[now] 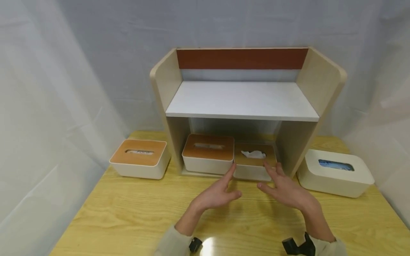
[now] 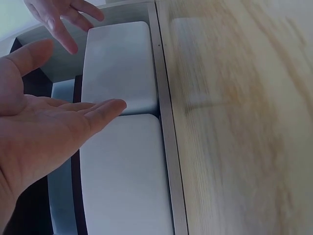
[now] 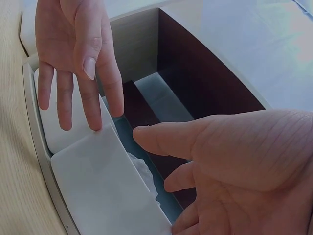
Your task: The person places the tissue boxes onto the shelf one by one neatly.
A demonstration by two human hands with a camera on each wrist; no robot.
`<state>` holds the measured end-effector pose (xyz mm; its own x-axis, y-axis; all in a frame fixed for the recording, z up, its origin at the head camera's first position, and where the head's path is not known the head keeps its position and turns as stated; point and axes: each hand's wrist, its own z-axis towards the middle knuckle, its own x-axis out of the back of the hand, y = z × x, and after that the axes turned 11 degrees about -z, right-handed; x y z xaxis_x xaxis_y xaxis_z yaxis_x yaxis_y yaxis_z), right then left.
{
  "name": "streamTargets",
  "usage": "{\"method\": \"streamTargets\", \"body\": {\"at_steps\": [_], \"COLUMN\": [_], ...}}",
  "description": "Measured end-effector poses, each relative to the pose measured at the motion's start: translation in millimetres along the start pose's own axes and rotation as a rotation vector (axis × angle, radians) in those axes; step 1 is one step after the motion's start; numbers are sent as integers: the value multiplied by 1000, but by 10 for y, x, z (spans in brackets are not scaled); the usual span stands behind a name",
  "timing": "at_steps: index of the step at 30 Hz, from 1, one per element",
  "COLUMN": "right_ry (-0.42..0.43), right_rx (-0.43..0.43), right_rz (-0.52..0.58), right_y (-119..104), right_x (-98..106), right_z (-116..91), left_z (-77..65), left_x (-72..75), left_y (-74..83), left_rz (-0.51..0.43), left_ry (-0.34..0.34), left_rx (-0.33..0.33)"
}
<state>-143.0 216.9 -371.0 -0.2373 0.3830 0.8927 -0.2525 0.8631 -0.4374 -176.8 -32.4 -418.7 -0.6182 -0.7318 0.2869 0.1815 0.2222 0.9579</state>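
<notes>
Two tissue boxes stand side by side in the lower bay of a small desk shelf. The left one [image 1: 209, 166] has a brown wood-look top and white sides; the right one [image 1: 250, 172] has a tan top with a white tissue [image 1: 254, 154] poking out. My left hand [image 1: 216, 193] reaches toward the seam between them, fingers extended. Opposite it, my right hand [image 1: 286, 188] is spread at the right box's right end. Neither hand grips anything. The right wrist view shows the left fingertips close to the box front [image 3: 105, 191]; whether they touch it I cannot tell.
The shelf [image 1: 241, 101] has pale side panels, a white upper board and a brown back strip [image 1: 241, 58]. Another brown-topped tissue box [image 1: 141, 170] stands outside it on the left, and a cream one [image 1: 333, 183] on the right. All rest on a wooden table [image 1: 128, 213].
</notes>
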Motion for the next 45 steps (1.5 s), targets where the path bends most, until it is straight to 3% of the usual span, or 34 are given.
{"method": "streamTargets", "body": {"at_steps": [11,18,23,28,32,37,42,45], "right_ry": [-8,88,125,100,77,-14,-63,-87], "right_rx": [-22,4,57,146,198,250,298,339], "right_rz": [-12,15,62,121,133,163,181,199], "right_y": [-15,-5,-75,-136,-144,-247,-420,-513], "right_x": [-7,-6,24,1,-54,-153,-288,-378], "right_z": [-9,-46,-90,-132,-179,-120,-19,63], "left_z": [28,-40,-162,-458,-812,-1210,-1454,-1574], "left_x": [-20,58,194,343,489,738,967,1102], "left_y": [-26,26,127,166,124,84,80,76], "left_rz": [13,58,83,131,152,132,165,201], "left_ry": [5,8,36,98,145,193,254,298], "left_rx": [-22,-18,-27,-17,26,84,118,105]}}
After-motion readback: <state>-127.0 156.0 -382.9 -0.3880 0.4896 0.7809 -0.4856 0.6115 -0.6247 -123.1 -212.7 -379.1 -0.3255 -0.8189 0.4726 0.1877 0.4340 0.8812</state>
